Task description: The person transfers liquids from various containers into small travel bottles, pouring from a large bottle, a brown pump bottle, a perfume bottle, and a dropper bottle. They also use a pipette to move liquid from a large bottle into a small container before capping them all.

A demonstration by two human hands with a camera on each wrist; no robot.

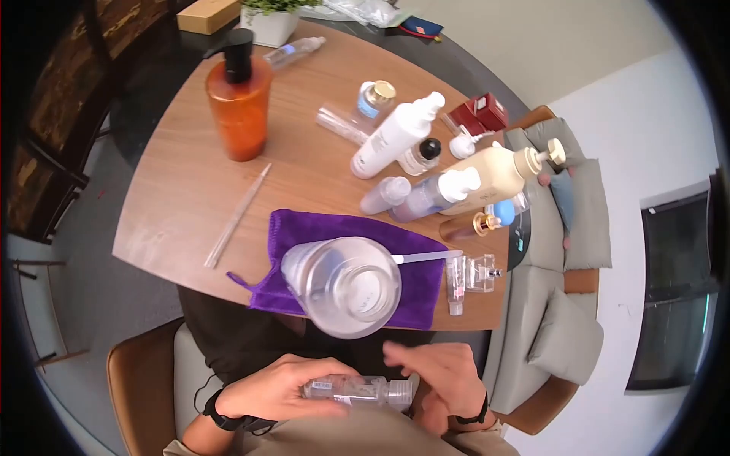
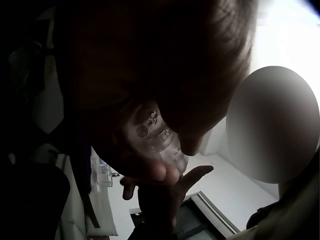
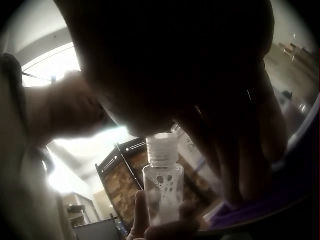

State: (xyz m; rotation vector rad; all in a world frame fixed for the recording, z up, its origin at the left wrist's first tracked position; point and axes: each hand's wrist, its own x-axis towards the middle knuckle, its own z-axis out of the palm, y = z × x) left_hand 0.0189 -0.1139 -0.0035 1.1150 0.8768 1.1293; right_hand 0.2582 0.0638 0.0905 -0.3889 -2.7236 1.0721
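Note:
My left hand (image 1: 285, 391) grips a small clear bottle (image 1: 346, 389) lying sideways over my lap, its ribbed clear cap (image 1: 399, 393) pointing right. Droplets or bubbles show inside the bottle (image 3: 162, 187) in the right wrist view. Close beside the cap is my right hand (image 1: 449, 380), its fingers stretched loosely leftward and the thumb lower down. In the left wrist view the right hand (image 2: 160, 197) has its fingers spread beyond the bottle's end. Just above both hands, a large clear plastic jug (image 1: 342, 285) lies on a purple cloth bag (image 1: 422, 292) at the table edge.
On the wooden table (image 1: 167, 205) stand an orange pump bottle (image 1: 238, 114), a white bottle (image 1: 395, 137), a cream pump bottle (image 1: 494, 178) and several smaller bottles. A clear thin stick (image 1: 239, 216) lies at left. A small tube (image 1: 455, 285) and a square glass bottle (image 1: 481, 273) lie near the right edge.

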